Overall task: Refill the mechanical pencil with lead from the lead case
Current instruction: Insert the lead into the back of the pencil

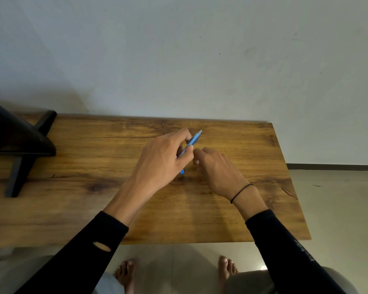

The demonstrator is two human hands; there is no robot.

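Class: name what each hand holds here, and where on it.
Left hand pinches the blue pencil around mid-barrel. Right hand is curled; any contents are hidden.

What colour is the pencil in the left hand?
Blue, with a pale tip; the mechanical pencil shows best in the head view, held by the left hand.

Black long sleeves point(89, 247); thin black band point(241, 193) on right wrist.

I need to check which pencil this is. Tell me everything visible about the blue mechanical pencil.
The mechanical pencil is slim and light blue, seemingly plastic, with a pale tip at its far end. It slants up and away to the right above the wooden table. The left hand pinches its middle, hiding that part; a blue bit shows below the hand. The right hand is close beside it; contact unclear.
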